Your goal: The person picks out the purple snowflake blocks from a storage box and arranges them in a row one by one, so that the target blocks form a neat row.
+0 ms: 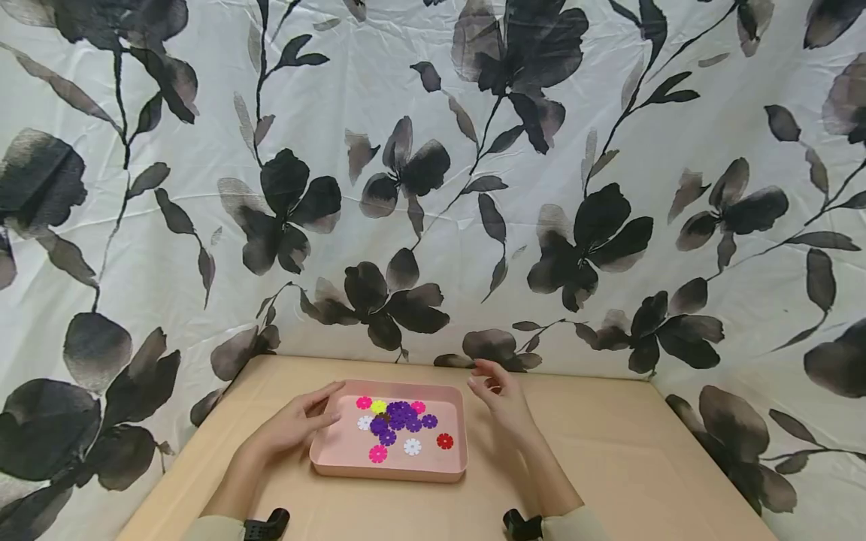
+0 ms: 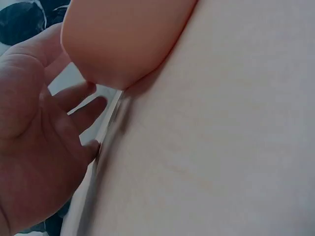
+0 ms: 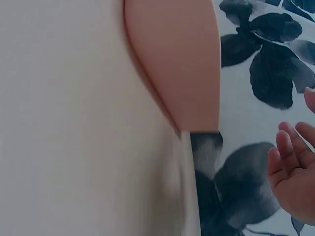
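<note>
A shallow pink tray [image 1: 389, 475] lies on the table, holding several small flower-shaped pieces. A cluster of purple flower pieces [image 1: 399, 415] fills its middle. Around it are pink flower pieces [image 1: 377, 454], a yellow flower piece [image 1: 378, 406], white flower pieces [image 1: 412, 447] and a red flower piece [image 1: 444, 441]. At the tray's left rim is my left hand [image 1: 287, 430], its thumb and index finger right at the edge, the other fingers loosely bent. My right hand [image 1: 504, 402] is raised off the tray's right side, relaxed and holding nothing.
The table [image 1: 609, 466] has a light tan cover. Behind it and at both sides hangs a white cloth [image 1: 379, 68] with dark flowers, meeting the table's back edge just beyond the hands. Dark bands [image 1: 267, 526] sit at the wrists.
</note>
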Demonstrator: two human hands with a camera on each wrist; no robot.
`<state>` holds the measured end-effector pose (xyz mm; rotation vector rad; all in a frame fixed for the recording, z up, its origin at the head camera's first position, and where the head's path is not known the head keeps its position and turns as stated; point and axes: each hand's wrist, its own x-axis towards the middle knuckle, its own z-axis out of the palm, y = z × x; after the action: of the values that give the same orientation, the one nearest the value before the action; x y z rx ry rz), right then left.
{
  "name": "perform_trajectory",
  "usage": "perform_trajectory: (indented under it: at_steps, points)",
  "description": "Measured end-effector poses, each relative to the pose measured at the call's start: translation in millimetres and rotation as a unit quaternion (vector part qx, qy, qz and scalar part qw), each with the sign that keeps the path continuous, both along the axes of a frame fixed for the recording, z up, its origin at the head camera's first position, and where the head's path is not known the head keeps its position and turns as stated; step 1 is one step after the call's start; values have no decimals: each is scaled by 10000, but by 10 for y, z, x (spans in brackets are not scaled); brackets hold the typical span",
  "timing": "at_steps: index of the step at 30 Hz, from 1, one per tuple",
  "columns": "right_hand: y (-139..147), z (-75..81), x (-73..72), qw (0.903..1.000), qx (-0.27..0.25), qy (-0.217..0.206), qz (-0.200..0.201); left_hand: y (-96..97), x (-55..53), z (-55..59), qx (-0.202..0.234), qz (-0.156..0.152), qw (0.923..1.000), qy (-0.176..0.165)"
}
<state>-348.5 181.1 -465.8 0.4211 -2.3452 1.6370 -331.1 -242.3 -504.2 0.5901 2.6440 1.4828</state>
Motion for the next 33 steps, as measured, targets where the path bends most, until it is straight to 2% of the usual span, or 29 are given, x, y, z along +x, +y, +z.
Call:
perform_trajectory:
  at_steps: [3, 6, 9, 12, 18, 24, 26, 28, 33]
  points:
    - [-103, -14, -28, 9992, -107, -290, 253, -35, -18, -64, -68, -15, 10000, -70]
    - [-225, -63, -48, 9968, 191, -558, 543, -68, -18, -104, -128, 39, 9998, -146]
    - [-346, -135, -81, 9917, 796, -687, 736, -87, -19, -123, -127, 51, 9996, -242]
    - [-453, -207, -111, 9829, 1516, -723, 758, -94, -22, -130, -145, 91, 9994, -293]
    - [-627, -270, -149, 9612, 2674, -330, 596, -91, -30, -130, -124, 110, 9994, -304]
    - [-719, -262, -122, 9248, 3773, 109, 487, -80, 7, -120, -117, 147, 9992, -343]
    - [-728, -261, -112, 9180, 3933, 162, 477, -74, 16, -112, -113, 150, 9992, -356]
    - [-730, -266, -110, 9192, 3906, 143, 482, -72, 23, -106, -86, 161, 9991, -376]
    - [-722, -287, -104, 9306, 3624, 13, 506, -81, 50, -110, -30, 161, 9991, -394]
